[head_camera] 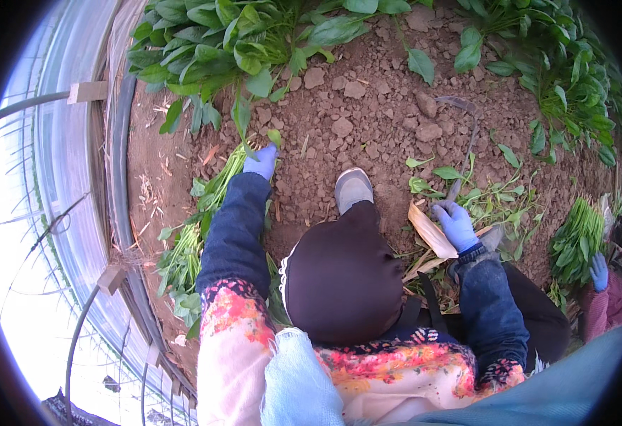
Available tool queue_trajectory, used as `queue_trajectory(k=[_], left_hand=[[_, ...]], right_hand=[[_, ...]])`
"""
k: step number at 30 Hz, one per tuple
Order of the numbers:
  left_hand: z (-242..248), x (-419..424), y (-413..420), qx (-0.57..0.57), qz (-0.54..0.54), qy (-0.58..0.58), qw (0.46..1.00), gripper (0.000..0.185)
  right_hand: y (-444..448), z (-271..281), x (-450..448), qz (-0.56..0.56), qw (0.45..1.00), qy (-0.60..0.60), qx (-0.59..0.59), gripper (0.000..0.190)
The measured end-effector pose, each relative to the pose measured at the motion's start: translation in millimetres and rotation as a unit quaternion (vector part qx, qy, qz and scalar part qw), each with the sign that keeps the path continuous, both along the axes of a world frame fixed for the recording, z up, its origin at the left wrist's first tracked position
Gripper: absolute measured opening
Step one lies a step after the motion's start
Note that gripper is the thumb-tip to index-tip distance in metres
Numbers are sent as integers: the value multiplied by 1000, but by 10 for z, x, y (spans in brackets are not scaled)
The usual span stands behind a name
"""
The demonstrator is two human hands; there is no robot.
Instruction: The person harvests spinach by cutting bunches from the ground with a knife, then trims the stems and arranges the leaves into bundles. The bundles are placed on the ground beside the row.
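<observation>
My left hand, in a pale blue glove, is closed around leafy greens that look like spinach; a small leaf sticks out over the fingers. It is at the upper end of a row of cut greens lying stems up. My right hand, gloved too, is low over the soil with curled fingers, beside a dry corn husk. Just beyond its fingertips lies the handle of a sickle, blade pointing away from me. Whether the fingers touch husk or handle cannot be told.
Growing greens stand at far left and far right. Loose leaves litter the cloddy soil. Plastic sheeting with frame pipes borders the left. At right, another person's gloved hand is beside a bunch of greens.
</observation>
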State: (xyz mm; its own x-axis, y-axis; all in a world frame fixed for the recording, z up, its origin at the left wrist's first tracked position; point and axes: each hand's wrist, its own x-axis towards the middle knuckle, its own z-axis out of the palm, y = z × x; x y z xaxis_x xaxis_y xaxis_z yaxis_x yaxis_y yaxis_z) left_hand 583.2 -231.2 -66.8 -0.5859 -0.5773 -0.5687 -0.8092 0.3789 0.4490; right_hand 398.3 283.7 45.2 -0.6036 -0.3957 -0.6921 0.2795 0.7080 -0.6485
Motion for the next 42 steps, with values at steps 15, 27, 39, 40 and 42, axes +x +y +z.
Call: queue_trajectory(k=[15, 27, 39, 40, 42], left_hand=[[1675, -1855, 1239, -130, -527, 166, 823, 61], [861, -3297, -695, -450, -539, -82, 707, 59], [667, -3341, -1057, -483, -466, -51, 739, 66], [650, -3386, -1031, -471, -459, -57, 751, 61], [615, -3495, -1007, -469, -480, -69, 738, 51]], right_hand=[[641, -424, -544, -68, 969, 208, 111, 37], [163, -522, -695, 76, 940, 195, 271, 49], [97, -134, -1074, -304, 905, -181, -236, 27], [-22, -89, -1004, -331, 898, -153, -245, 25], [-282, 3, -897, -312, 895, -200, -249, 24]])
